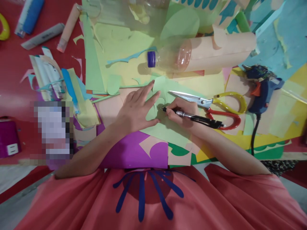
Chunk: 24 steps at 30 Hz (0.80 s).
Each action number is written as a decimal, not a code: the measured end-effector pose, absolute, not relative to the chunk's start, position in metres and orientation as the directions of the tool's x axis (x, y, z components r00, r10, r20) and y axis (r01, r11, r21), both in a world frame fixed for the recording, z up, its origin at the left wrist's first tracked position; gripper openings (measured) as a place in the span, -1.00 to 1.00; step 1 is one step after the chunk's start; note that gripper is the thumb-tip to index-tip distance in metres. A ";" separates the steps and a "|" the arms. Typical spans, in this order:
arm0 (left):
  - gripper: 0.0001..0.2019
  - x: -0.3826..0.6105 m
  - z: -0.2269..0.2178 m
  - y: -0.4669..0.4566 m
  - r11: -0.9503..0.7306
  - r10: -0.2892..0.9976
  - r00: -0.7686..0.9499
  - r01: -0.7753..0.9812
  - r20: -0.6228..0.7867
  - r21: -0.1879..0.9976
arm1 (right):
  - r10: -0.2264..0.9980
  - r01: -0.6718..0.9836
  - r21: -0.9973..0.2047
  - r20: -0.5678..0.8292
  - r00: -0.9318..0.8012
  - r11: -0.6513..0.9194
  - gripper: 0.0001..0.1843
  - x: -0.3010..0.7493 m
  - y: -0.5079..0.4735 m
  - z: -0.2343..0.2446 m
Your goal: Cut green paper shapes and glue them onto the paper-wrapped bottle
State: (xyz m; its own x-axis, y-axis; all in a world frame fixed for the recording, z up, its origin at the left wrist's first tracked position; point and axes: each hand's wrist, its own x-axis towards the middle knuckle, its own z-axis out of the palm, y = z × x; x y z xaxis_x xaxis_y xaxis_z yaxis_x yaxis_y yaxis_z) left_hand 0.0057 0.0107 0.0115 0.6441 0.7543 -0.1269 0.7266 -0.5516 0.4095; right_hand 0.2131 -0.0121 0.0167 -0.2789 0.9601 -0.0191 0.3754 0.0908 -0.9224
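A pale green sheet of paper (175, 134) lies in front of me, with a faint curved line drawn on it. My right hand (181, 111) grips a black and silver pen (199, 118), its tip down on the sheet. Flat on the paper's left side rests my left hand (136, 107), fingers spread and holding nothing. Just beyond my right hand are scissors (206, 102) with one yellow and one red handle loop. Behind them lies a clear plastic bottle (168, 58) with a purple cap, partly wrapped in peach paper (223, 48).
A blue glue gun (266, 92) with its cord lies at right. Several markers (50, 75) and a pixelated object (54, 131) are at left. Glue tubes (43, 35) sit at the upper left. Purple paper (134, 150) and coloured scraps cover the red table (11, 73).
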 end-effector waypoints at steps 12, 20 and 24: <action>-0.20 0.006 0.012 0.011 -0.556 0.747 0.651 0.723 -0.137 0.410 | 0.957 0.367 -0.928 -0.047 -0.286 0.064 -0.87 0.216 -0.010 0.014; -0.17 0.007 0.015 0.011 -0.541 0.749 0.641 0.737 -0.168 0.405 | 0.896 0.322 -0.946 -0.124 -0.426 0.022 -0.80 0.223 -0.007 0.015; -0.19 0.007 0.015 0.011 -0.544 0.748 0.645 0.731 -0.158 0.412 | 0.930 0.365 -0.931 -0.133 -0.343 0.002 -0.86 0.220 -0.008 0.017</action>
